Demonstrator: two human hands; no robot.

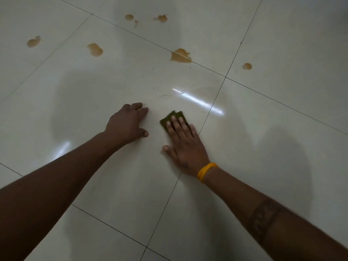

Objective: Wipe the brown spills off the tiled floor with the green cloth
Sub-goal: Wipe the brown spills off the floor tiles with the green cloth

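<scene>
My right hand (pixel 183 142) lies flat with straight fingers on a small folded green cloth (pixel 174 117), pressing it against the glossy white tiled floor (pixel 113 81). My left hand (pixel 128 123) rests on the floor just left of the cloth, fingertips bent and bearing on the tile, holding nothing. Several brown spills lie farther away: a large one (pixel 180 55) on a grout line, one (pixel 95 49) to its left, one (pixel 33 42) at the far left, one (pixel 247 66) to the right, and two small ones (pixel 129 17) (pixel 161 18) at the back.
Dark grout lines (pixel 212 110) cross the floor; one runs just right of my right hand. A faint smeared patch and tiny dark specks (pixel 165 95) sit beyond the cloth. A yellow band (pixel 206 171) circles my right wrist. Light glare (pixel 199 100) streaks the tile.
</scene>
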